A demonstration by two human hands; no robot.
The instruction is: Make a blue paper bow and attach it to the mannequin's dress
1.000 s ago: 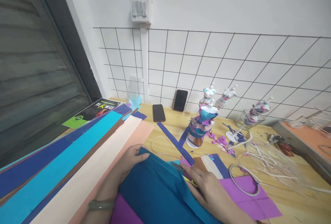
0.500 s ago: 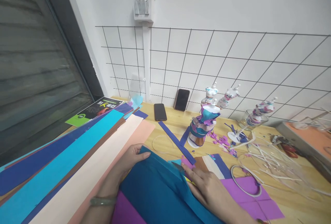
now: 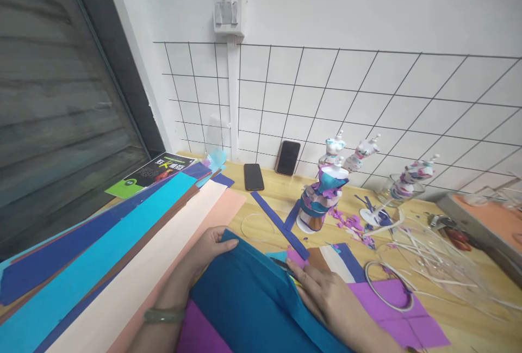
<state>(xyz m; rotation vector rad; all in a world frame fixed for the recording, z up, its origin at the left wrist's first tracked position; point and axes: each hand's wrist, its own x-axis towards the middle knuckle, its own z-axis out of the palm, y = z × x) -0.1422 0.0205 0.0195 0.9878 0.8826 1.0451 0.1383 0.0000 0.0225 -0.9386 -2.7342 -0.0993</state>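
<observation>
A large teal sheet of crepe paper [image 3: 240, 282] stretches between my hands, with a fold along its right side. My left hand [image 3: 214, 247] pinches its top corner between thumb and fingers. At the sheet's right edge, my right hand [image 3: 324, 293] is closed on scissors [image 3: 281, 264]. Their dark blade lies against the paper and a bit of yellow handle shows, while the rest is hidden by my fingers. Beyond my right hand stands a small dress form [image 3: 322, 195] wrapped in teal, purple and pink paper. Dark blue paper strips [image 3: 279, 223] lie beside it.
Long coloured paper sheets [image 3: 134, 255] spread across the left. Two phones [image 3: 253, 177] are near the wall. More small dress forms [image 3: 418, 171] stand at the back right, by purple scraps [image 3: 351, 221]. A wire ring [image 3: 389, 286] rests on purple paper [image 3: 420, 323].
The scissors' blade has dropped slightly and lies flatter against the teal paper's edge. Both hands keep their hold, and the view has shifted a little.
</observation>
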